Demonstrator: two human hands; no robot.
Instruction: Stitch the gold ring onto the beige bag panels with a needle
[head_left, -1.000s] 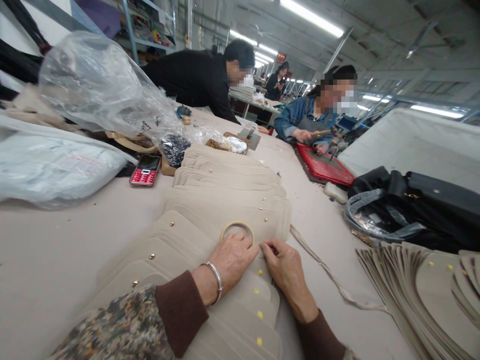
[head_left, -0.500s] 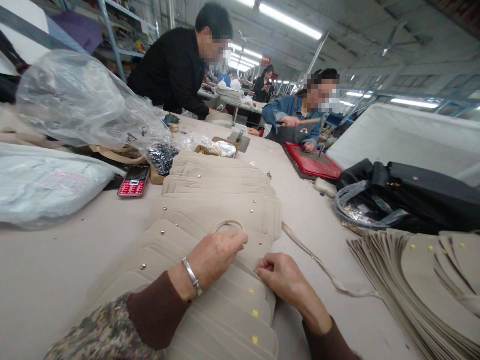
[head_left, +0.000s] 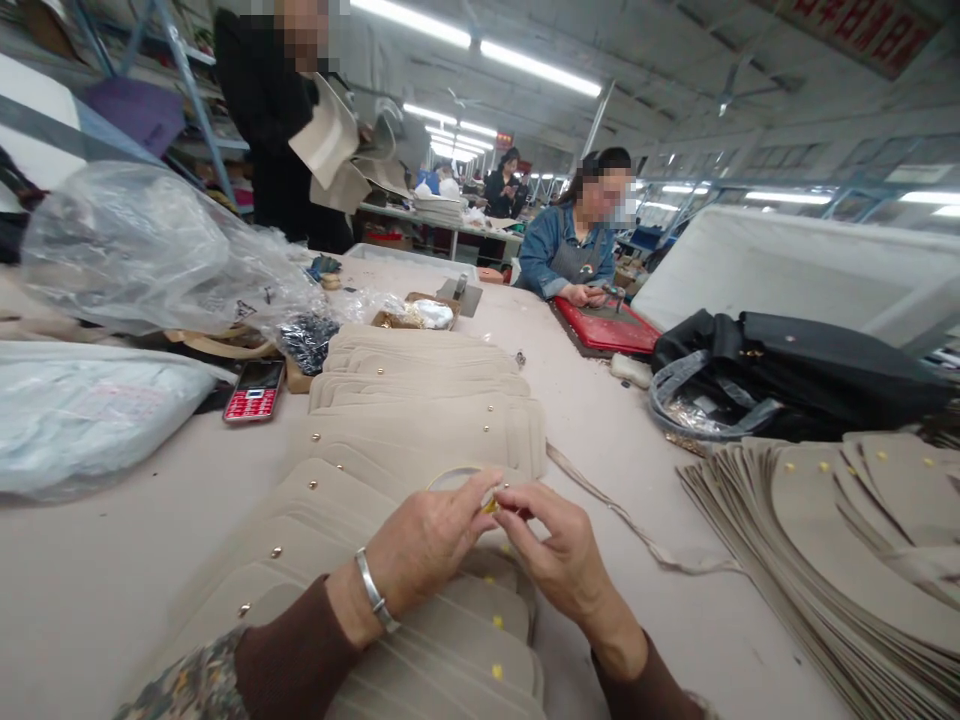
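Note:
My left hand (head_left: pixel 427 540), with a silver bracelet at the wrist, is closed on a thin roll of yellow tape (head_left: pixel 450 477), whose upper rim shows above the fingers. My right hand (head_left: pixel 551 535) meets it, thumb and forefinger pinched at a yellow bit of the tape. Both hands are just above overlapping beige panels (head_left: pixel 405 430), fanned in a long row. Gold-coloured studs (head_left: pixel 316 437) sit on several panels. Small yellow tape pieces (head_left: pixel 497 622) mark the nearer panels' right edges.
A red keypad phone (head_left: pixel 253 392) and plastic bags (head_left: pixel 135 250) lie left. A beige strap (head_left: pixel 622 515), a black bag (head_left: pixel 810 370) and more beige panels (head_left: pixel 840 530) are to the right. Across the table, one person sits at a red board (head_left: pixel 600 325); another stands holding beige sheets (head_left: pixel 330 145).
My right hand has risen from the panel edge to meet my left hand at the tape. The standing person has straightened up with beige sheets; the seated person's raised hammer has come down.

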